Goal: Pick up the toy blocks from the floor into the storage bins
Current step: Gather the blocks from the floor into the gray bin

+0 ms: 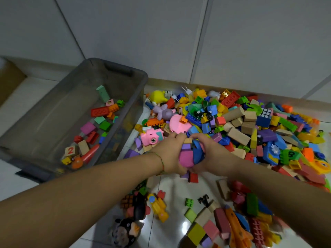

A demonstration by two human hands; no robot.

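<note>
My left hand (169, 154) and right hand (213, 155), fingers curled, clamp blocks (188, 158) between them. Bin (53, 108) at ten o'clock; pile (241, 126) at two.

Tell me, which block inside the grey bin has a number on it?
The pale wooden cube in the near corner of the bin: it shows a red 2. The plain wooden block beside it is blank.
</note>
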